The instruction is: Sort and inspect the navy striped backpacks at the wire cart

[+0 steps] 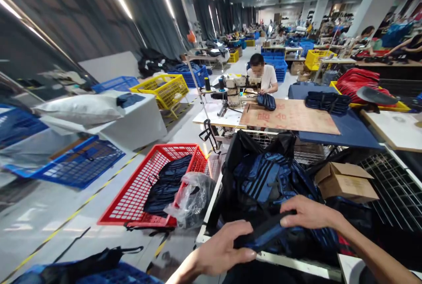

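Both hands are on one dark blue fabric piece (263, 233) at the bottom of the view: the left hand (220, 249) has its fingers curled over the near end, thumb pressed against the edge, and the right hand (308, 213) pinches the far end from above, so the piece is stretched between them just over the front rail of the wire table (395, 187). The grasp looks firm on both sides, neither hand slack. Right behind the piece sits a heap of blue striped fabric (267, 178) spilling from a black bag, and the held piece seems to be one out of that heap, lifted clear of it but hovering close. Judging from how things lie, the work is somewhere in the middle: a good deal of the heap remains on the table, while a red basket (132, 196) on the floor to the left already carries several dark pieces, with a crumpled plastic bag (193, 196) leaning on its corner. A cardboard box (346, 180) rests on the wire table to the right, near the heap without touching the hands. Further back, a person in a white shirt (263, 75) sits at a sewing machine (234, 86), with a brown board (290, 117) laid across that table and a yellow basket (165, 88) beyond.
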`<act>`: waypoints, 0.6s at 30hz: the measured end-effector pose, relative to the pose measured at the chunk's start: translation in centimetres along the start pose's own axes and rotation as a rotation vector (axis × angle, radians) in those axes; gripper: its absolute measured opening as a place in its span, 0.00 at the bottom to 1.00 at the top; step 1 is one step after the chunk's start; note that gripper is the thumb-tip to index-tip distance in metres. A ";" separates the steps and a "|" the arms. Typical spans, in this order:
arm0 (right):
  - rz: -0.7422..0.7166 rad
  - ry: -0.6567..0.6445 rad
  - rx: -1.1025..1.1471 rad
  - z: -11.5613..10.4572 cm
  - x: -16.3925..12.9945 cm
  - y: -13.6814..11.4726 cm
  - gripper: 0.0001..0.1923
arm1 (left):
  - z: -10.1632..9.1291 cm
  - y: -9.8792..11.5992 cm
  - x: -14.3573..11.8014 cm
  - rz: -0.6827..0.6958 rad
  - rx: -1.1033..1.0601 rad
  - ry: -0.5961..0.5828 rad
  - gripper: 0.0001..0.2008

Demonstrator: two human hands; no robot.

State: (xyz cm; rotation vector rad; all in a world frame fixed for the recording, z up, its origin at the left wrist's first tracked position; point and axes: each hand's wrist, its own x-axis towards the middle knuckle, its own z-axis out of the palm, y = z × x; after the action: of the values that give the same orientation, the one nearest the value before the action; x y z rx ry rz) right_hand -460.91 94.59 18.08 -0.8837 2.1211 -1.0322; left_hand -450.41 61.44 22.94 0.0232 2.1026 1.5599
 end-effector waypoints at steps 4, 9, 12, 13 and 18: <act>0.134 -0.088 0.263 1.6 -2.5 -0.4 0.14 | -2.0 -0.3 0.1 0.179 0.299 0.100 0.07; 0.074 0.158 0.196 2.9 -3.3 -2.2 0.11 | -3.2 -1.9 2.7 0.539 0.679 0.587 0.07; -0.016 0.479 -0.148 2.9 -2.7 -1.8 0.05 | -3.4 -2.0 4.4 0.869 1.091 0.771 0.12; -0.045 0.596 -0.301 2.5 -2.4 -1.3 0.04 | -3.5 -1.7 5.0 0.954 1.201 0.806 0.13; -0.164 1.097 -0.849 -0.9 -2.1 1.0 0.11 | -4.0 2.2 7.1 1.271 1.451 0.958 0.12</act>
State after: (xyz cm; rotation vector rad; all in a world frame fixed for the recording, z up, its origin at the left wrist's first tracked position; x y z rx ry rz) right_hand -460.70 97.09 18.19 -0.9658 3.6202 -0.7174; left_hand -458.84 60.84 22.91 1.5928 3.8305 -0.2346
